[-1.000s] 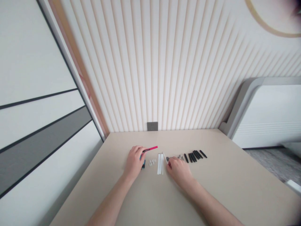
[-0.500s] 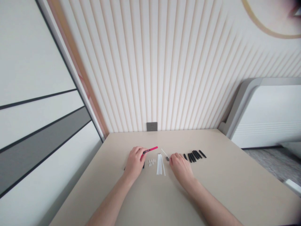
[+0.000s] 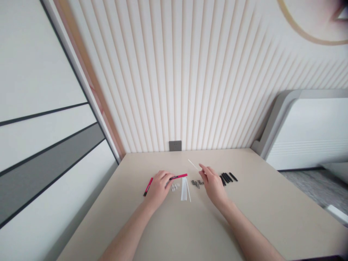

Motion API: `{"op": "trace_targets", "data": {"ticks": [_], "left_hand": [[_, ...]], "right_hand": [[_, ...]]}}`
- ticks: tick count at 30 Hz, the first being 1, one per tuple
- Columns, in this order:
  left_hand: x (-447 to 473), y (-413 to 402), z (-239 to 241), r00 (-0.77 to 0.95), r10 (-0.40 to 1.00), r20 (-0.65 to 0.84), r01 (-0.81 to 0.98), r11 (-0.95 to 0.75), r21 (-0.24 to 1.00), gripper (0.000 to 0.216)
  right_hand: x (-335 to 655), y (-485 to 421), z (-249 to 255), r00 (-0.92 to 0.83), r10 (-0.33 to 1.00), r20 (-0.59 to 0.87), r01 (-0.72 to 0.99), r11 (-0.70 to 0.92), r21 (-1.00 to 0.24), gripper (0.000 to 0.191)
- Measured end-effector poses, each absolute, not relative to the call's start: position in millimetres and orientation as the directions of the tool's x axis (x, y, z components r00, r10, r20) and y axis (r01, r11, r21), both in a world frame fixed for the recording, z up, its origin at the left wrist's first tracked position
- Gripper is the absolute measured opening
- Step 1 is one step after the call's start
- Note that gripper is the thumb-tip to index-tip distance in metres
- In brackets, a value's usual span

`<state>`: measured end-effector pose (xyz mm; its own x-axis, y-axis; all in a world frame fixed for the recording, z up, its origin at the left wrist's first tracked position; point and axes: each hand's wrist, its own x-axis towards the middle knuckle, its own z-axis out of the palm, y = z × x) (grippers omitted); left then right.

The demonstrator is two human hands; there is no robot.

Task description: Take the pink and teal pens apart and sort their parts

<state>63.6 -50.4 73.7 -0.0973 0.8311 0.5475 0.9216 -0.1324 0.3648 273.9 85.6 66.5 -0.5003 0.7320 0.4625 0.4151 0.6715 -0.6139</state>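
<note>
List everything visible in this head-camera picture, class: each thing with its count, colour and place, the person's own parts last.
slatted wall: one, cream, behind the table
wall socket: one, grey, low on the wall
table: one, beige, under the items
pink tube: one, pink, left of the left hand
white pegs: several, white, right of the left hand
white sticks: several, white, beside the pegs
grey parts: several, grey, right of the sticks
black tubes: several, black, far right
pink-and-black tube: one, in the left hand
white stick: one, in the right hand
left hand: one
right hand: one

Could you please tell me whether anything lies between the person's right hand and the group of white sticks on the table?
Yes, a small cluster of grey parts lies on the tabletop between the right hand and the white sticks. Nothing else visible stands in that gap.
</note>
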Motion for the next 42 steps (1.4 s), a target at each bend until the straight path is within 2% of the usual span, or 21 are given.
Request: {"op": "trace_targets", "data": {"ticks": [3,6,9,12,21,31,35,39,42], "left_hand": [[64.6,-50.9,72.9,-0.043,0.839,0.543,0.919,-0.18,0.35,0.011],[65.7,-51.2,72.7,-0.006,0.839,0.544,0.915,-0.215,0.342,0.013],[66.6,-51.3,73.6,-0.002,0.828,0.561,0.912,-0.229,0.34,0.013],[67.1,-51.6,74.7,-0.002,0.813,0.582,0.911,-0.238,0.337,0.013],[68.8,-53.1,74.5,0.006,0.809,0.587,0.909,-0.249,0.334,0.014],[66.7,-52.5,75.1,-0.053,0.799,0.599,0.888,-0.237,0.394,0.013],[62.5,-51.1,73.5,-0.14,0.769,0.623,0.896,-0.17,0.411,0.012],[58.8,-49.6,70.4,-0.162,0.764,0.624,0.904,-0.138,0.404,0.012],[58.9,-49.3,69.5,-0.157,0.773,0.615,0.908,-0.132,0.399,0.012]], "right_hand": [[268.4,82.6,64.1,-0.447,0.787,0.425,0.193,0.549,-0.813,0.033],[261.6,78.5,61.7,-0.428,0.853,0.299,-0.044,0.311,-0.95,0.033],[257.3,74.6,62.0,-0.453,0.861,0.232,-0.23,0.138,-0.963,0.031],[256.7,71.3,65.9,-0.473,0.852,0.225,-0.3,0.084,-0.95,0.03],[255.8,65.6,70.0,-0.523,0.828,0.202,-0.294,0.048,-0.955,0.034],[257.3,68.1,65.2,-0.635,0.761,0.133,-0.154,0.044,-0.987,0.039],[260.1,76.5,65.0,-0.59,0.795,0.137,-0.215,0.009,-0.977,0.053],[264.4,86.9,66.4,-0.547,0.828,0.123,-0.169,0.035,-0.985,0.042],[266.4,91.6,66.4,-0.514,0.849,0.12,-0.133,0.06,-0.989,0.045]]}}
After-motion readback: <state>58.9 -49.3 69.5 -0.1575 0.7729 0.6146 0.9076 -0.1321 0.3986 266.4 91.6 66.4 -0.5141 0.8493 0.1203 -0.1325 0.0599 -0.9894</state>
